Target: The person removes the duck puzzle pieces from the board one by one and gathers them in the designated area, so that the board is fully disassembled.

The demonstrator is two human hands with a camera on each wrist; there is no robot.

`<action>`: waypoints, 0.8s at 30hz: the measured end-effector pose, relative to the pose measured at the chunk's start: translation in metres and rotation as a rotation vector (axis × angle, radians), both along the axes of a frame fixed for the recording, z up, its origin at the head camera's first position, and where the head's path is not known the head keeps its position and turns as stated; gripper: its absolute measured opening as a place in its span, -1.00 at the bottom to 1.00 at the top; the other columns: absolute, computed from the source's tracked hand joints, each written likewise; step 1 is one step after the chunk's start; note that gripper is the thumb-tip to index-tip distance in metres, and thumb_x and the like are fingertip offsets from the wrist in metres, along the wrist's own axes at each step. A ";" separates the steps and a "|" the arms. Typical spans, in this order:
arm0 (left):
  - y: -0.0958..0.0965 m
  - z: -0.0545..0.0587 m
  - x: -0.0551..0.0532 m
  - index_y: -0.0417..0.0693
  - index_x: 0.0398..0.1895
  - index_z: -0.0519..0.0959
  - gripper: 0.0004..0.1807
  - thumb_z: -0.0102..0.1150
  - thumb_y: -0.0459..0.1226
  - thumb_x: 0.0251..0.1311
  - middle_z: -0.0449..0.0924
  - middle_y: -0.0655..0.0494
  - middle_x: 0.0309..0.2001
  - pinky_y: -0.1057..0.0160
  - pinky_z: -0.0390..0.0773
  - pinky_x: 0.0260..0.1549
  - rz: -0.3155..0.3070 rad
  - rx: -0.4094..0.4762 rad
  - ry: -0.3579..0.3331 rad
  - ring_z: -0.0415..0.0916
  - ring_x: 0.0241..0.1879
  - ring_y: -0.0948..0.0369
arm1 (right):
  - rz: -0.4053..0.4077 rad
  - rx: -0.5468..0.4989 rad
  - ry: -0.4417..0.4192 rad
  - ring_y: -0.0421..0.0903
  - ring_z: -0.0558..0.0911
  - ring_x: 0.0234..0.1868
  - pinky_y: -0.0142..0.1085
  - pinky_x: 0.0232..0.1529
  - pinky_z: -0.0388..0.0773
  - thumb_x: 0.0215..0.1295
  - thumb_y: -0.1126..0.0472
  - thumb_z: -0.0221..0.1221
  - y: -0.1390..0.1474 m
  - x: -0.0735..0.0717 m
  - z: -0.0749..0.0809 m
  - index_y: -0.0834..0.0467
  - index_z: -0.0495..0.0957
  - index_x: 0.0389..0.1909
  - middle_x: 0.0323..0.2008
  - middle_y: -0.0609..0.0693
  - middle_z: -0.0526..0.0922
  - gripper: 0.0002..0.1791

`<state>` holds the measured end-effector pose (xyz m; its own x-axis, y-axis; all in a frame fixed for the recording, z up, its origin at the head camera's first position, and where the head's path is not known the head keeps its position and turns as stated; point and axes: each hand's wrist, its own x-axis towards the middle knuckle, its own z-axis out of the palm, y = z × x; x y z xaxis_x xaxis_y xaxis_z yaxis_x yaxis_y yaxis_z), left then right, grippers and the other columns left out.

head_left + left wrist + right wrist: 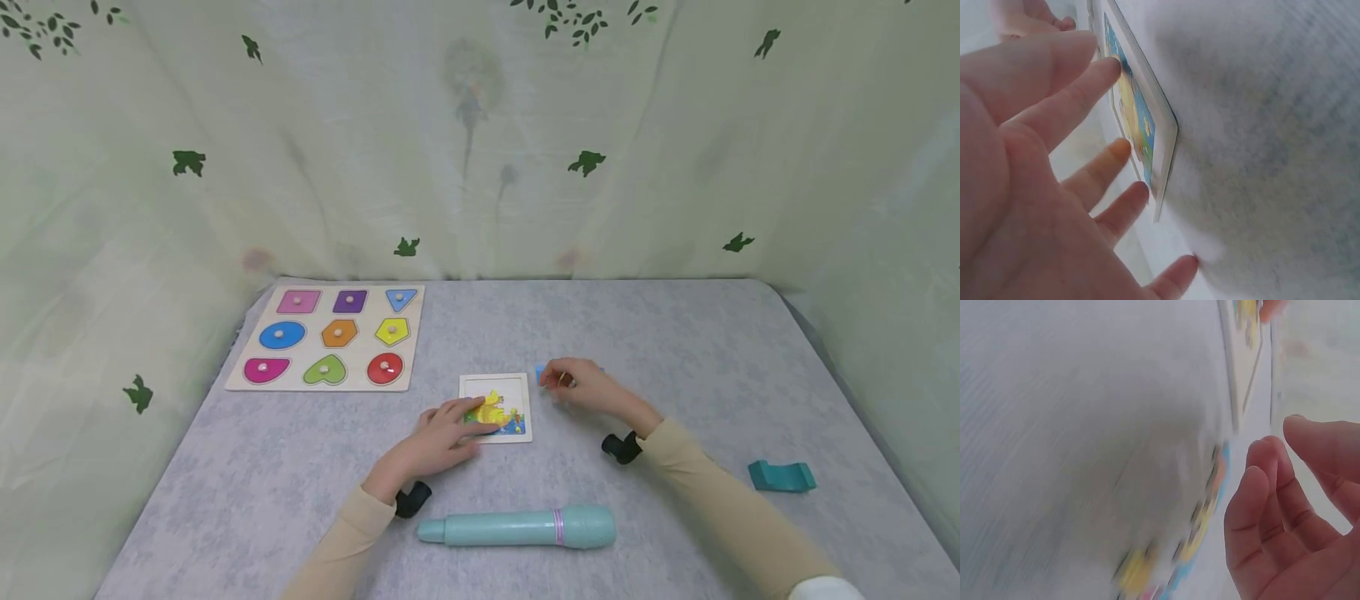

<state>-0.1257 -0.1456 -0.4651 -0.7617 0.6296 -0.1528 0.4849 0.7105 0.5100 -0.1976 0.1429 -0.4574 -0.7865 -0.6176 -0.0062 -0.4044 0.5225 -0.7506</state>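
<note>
My left hand [444, 435] lies with fingers spread across a small jigsaw puzzle [516, 386] in a white frame. Its fingertips touch the yellow and blue picture and the frame's edge in the left wrist view. The lower part of the picture is filled with pieces; the upper part shows bare white board. To the right of the frame, my right hand [587, 385] hovers over loose puzzle pieces [1192, 540], its fingers loosely bent and the thumb apart, with nothing between them in the right wrist view. In the head view the hand hides most of these pieces.
A wooden shape board [363, 351] with coloured knobbed shapes lies at the back left. Nearer the front is a pale teal, marker-shaped tube [502, 529]. A teal curved block [782, 477] sits at the right. Patterned cloth [480, 167] hangs around the table.
</note>
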 end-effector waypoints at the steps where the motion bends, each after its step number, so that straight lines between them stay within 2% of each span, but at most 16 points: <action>1: -0.001 0.000 0.001 0.15 0.30 0.45 -0.57 0.00 -0.16 0.39 0.04 -0.06 0.45 -0.27 -0.02 0.18 0.009 0.000 0.000 -0.05 0.39 -0.08 | 0.012 0.004 -0.007 -0.10 0.49 -0.32 -0.27 -0.27 0.48 0.21 0.47 0.18 -0.007 0.000 0.000 0.26 0.58 -0.21 -0.32 0.05 0.58 -0.84; 7: -0.002 0.000 0.005 0.14 0.30 0.45 -0.56 0.04 -0.19 0.37 0.04 -0.10 0.44 -0.28 -0.02 0.17 0.039 0.003 0.000 -0.01 0.38 -0.09 | 0.072 0.021 -0.047 -0.13 0.52 -0.29 -0.30 -0.20 0.49 0.16 0.49 0.17 -0.045 -0.001 -0.002 0.25 0.55 -0.18 -0.24 0.04 0.58 -0.79; 12: -0.001 0.000 0.005 0.10 0.28 0.47 -0.57 0.07 -0.24 0.35 0.10 -0.11 0.41 -0.30 0.00 0.15 0.038 0.014 0.006 0.02 0.37 -0.08 | 0.086 0.086 -0.056 -0.14 0.52 -0.25 -0.31 -0.19 0.48 0.13 0.45 0.20 -0.067 -0.002 -0.005 0.22 0.57 -0.13 -0.19 0.00 0.58 -0.74; 15: -0.001 0.000 0.005 0.10 0.27 0.49 -0.58 0.07 -0.24 0.34 0.12 -0.11 0.40 -0.29 0.03 0.14 0.042 0.010 0.007 0.04 0.36 -0.08 | 0.090 0.104 -0.046 -0.14 0.52 -0.23 -0.30 -0.18 0.48 0.12 0.45 0.21 -0.073 -0.001 -0.008 0.21 0.58 -0.13 -0.20 -0.01 0.58 -0.73; 24: 0.002 0.008 0.001 0.10 0.23 0.52 -0.60 0.07 -0.22 0.34 0.17 -0.12 0.39 -0.29 0.09 0.11 0.058 -0.032 -0.024 0.09 0.33 -0.11 | 0.079 0.063 -0.072 -0.11 0.51 -0.19 -0.28 -0.13 0.46 0.07 0.50 0.18 -0.076 -0.001 -0.011 0.20 0.56 -0.08 -0.22 0.00 0.55 -0.65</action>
